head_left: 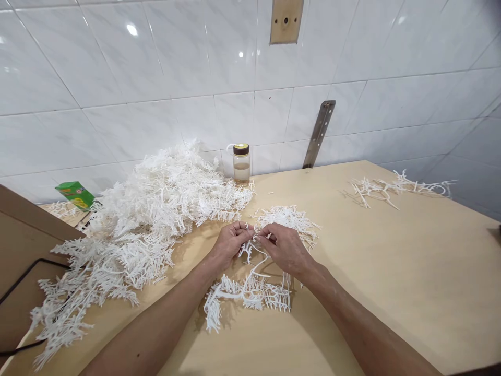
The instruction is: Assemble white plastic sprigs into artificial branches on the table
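Both hands meet above the middle of the wooden table (391,261). My left hand (234,241) is closed, pinching a small white branched piece (247,251). Close beside it on the right, my right hand (284,245) also pinches at the white piece, its fingertips almost touching the left ones. A thin curved white stem hangs below the fingers toward a white branched cluster (254,293) on the table nearer to me. Just behind the hands lies a small heap of short white bits (289,218).
A large pile of white branched pieces (168,193) covers the left side. Behind it stand a dark-lidded jar (241,166) and a green box (75,194). Several thin white stems (379,188) lie back right. A metal bracket (319,134) leans against the tiled wall.
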The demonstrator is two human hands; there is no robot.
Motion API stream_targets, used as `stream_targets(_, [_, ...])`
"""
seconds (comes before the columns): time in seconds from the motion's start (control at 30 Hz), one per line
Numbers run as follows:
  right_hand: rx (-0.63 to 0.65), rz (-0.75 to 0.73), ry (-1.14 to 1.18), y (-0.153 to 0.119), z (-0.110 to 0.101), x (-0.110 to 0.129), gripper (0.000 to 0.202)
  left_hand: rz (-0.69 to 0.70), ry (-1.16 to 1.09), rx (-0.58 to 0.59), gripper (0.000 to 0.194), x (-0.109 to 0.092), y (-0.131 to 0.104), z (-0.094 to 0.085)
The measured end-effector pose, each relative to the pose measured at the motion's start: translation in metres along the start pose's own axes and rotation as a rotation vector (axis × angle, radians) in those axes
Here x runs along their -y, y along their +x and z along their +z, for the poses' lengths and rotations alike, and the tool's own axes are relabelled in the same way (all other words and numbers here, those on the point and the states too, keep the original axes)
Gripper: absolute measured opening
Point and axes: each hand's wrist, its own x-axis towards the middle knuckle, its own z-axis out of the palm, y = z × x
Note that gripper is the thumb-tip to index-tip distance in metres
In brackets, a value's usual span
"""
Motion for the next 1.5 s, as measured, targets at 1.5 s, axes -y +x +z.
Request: stream_targets(1.5, [0.079,-0.206,-0.01,-0.006,0.008,0.021,0.016,0.038,0.232,-0.081,0.026,-0.004,0.001,0.004])
